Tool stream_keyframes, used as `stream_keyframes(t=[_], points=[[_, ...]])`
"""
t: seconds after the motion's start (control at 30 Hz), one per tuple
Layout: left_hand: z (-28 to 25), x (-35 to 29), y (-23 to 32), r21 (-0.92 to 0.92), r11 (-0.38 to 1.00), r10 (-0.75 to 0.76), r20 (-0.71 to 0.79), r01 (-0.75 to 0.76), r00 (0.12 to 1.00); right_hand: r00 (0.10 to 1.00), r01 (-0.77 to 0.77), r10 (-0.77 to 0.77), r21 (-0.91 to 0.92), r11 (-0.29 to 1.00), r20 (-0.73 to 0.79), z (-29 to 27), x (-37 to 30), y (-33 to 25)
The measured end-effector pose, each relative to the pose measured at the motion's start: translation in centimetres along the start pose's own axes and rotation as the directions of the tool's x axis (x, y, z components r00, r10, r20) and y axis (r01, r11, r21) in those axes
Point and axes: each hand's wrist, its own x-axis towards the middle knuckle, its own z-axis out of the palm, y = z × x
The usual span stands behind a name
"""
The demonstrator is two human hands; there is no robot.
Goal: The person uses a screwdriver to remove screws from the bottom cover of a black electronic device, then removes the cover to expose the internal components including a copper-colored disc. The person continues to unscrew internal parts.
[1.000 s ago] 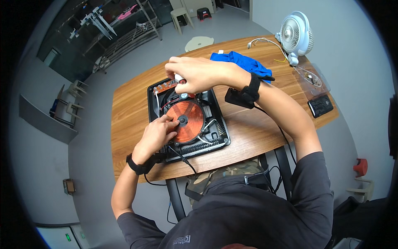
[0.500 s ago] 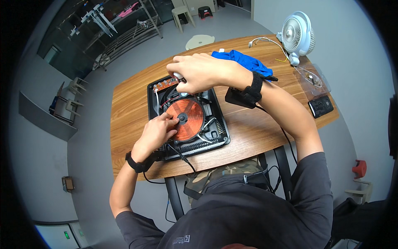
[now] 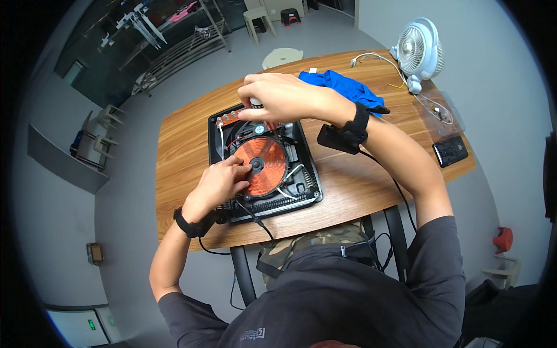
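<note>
1. Touching the copper coil (image 3: 272, 174) near its middle, the left hand (image 3: 219, 184) is resting with fingers loose.
2. Right hand (image 3: 281, 97) is grasping a white-and-black handle (image 3: 256, 103) beyond the coil.
3. Coil's sitting inside the open black housing (image 3: 272, 206) on the wooden table (image 3: 348, 180).

A fan (image 3: 411, 49), a cloth (image 3: 346, 87) and stools around your table (image 3: 342, 181)

At your table's far right corner you have the white fan, and a white cable (image 3: 353, 62) lies along the table's far edge. The blue cloth lies crumpled on the table, toward that edge. On the table's right end you see a clear plastic sheet (image 3: 431, 129) and a black case (image 3: 450, 152). Just beyond the table's far edge is a pale round stool (image 3: 283, 57); well beyond the table stand another pale stool (image 3: 256, 14) and a black-and-red stool (image 3: 290, 18). Beyond the table's far left is a metal rack (image 3: 187, 55). Well left of the table you have a brown box (image 3: 95, 253).
</note>
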Motion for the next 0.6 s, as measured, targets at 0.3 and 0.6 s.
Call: stream_keyframes(t=[0.3,0.6], points=[[-0.5,0.5,-0.5,-0.013,1.000,0.011,0.047,-0.010,0.999,0.995,0.008,-0.024,-0.166,0.986,-0.094,0.3,0.1,0.1],[-1.4,0.8,0.1,-0.013,1.000,-0.026,0.045,0.027,0.999,0.997,0.080,-0.081,-0.098,0.992,-0.010,-0.4,-0.6,0.9]])
